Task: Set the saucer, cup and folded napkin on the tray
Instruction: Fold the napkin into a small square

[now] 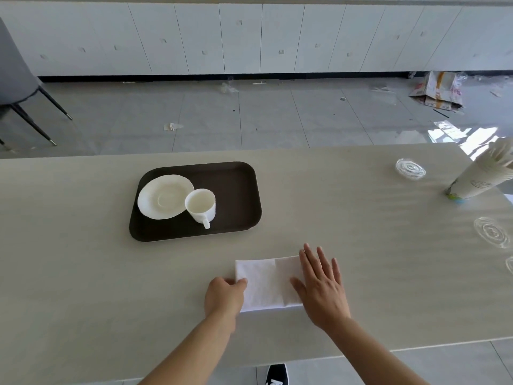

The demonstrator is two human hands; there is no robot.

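Crockery counts one round white ceramic saucer (pixel 165 196) and one white handled cup (pixel 200 205) standing just beside it on the single dark brown rounded plastic tray (pixel 238 195), while one white folded paper napkin (pixel 266 284) lies on the pale beige wood-grain table (pixel 83 259) nearer the person. The left hand (pixel 224 297) pinches the napkin's left edge with curled fingers, and the right hand (pixel 322 284) lies flat and spread wide over its right side. Three clear plastic lids (pixel 410 168) and one tilted stack of paper cups (pixel 477 176) sit far right; beyond are grey littered floor tiles (pixel 249 118), white cabinets (pixel 222 37) and one grey chair (pixel 16 76).
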